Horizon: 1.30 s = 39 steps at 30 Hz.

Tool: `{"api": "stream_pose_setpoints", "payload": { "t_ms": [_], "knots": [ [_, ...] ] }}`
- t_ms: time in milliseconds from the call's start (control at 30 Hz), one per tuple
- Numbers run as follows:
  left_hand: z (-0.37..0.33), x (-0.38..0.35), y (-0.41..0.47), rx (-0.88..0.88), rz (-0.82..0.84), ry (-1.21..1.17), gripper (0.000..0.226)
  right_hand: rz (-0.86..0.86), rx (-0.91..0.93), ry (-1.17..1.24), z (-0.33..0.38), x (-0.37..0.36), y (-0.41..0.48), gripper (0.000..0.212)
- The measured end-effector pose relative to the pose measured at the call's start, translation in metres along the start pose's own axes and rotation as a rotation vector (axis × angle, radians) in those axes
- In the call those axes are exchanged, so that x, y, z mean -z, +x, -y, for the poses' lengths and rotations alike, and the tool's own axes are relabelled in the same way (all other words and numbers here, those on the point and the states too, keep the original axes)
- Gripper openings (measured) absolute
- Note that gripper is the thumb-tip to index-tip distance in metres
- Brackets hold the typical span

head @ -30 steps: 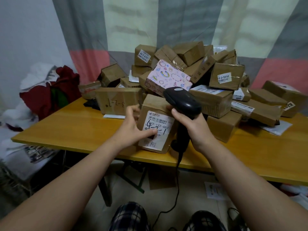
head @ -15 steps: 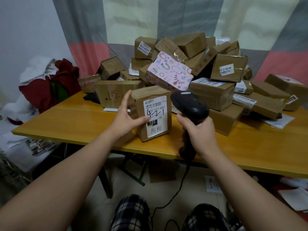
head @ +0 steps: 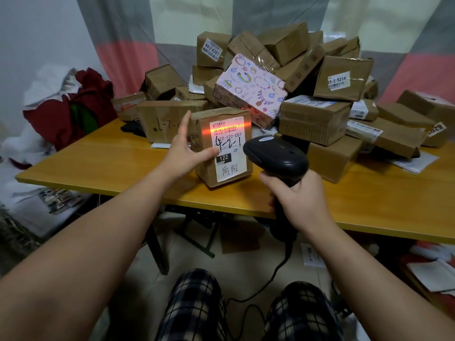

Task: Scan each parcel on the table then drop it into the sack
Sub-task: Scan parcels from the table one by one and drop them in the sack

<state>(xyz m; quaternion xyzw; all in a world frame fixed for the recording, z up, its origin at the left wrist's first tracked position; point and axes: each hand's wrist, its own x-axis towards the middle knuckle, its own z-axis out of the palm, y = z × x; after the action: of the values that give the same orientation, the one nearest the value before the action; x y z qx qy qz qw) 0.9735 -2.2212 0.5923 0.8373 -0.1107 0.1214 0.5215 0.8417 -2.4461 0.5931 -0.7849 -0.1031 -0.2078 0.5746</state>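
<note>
My left hand [head: 186,151] holds a small brown parcel [head: 222,146] upright near the front edge of the yellow table [head: 103,156], thumb on its white label and fingers along its left side. A red scan line lies across the barcode at the label's top. My right hand [head: 299,200] grips the handle of a black corded barcode scanner [head: 277,157], whose head points at the label from the right. Behind them a heap of brown parcels [head: 315,119] is piled on the table, with a pink patterned box [head: 250,88] in front.
A red and white bundle of cloth or bags [head: 66,112] lies left of the table. Papers [head: 430,274] lie on the floor at the right. The scanner cable [head: 266,284] runs down between my knees. A striped curtain hangs behind the heap.
The parcel has been stood upright with its label facing me. The scanner moved down and to the right of it, and a red scan line now lights the barcode.
</note>
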Motion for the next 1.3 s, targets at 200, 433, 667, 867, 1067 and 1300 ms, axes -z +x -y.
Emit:
{"api": "stream_pose_setpoints", "payload": {
  "t_ms": [200,433,667,867,1067,1300],
  "knots": [
    [-0.001,0.0,0.0,0.004,0.01,-0.009,0.111,0.03,-0.016,0.045,-0.001,0.001,-0.004,0.012],
    [0.0,-0.001,-0.004,0.009,-0.001,-0.003,0.12,0.029,0.007,0.05,-0.002,-0.001,-0.004,0.017],
    [0.002,0.021,-0.059,-0.069,-0.184,-0.052,0.116,0.163,0.064,0.104,0.009,-0.03,0.0,0.02],
    [0.015,0.086,-0.149,-0.018,-0.461,-0.214,0.099,0.412,0.145,0.161,0.027,-0.104,0.004,0.033],
    [0.054,0.16,-0.237,0.115,-0.686,-0.042,0.102,0.664,0.117,0.023,0.031,-0.2,-0.007,0.038],
    [0.112,0.226,-0.329,0.454,-0.911,0.27,0.113,0.954,0.162,-0.31,0.035,-0.29,-0.037,0.04]
  ]
}}
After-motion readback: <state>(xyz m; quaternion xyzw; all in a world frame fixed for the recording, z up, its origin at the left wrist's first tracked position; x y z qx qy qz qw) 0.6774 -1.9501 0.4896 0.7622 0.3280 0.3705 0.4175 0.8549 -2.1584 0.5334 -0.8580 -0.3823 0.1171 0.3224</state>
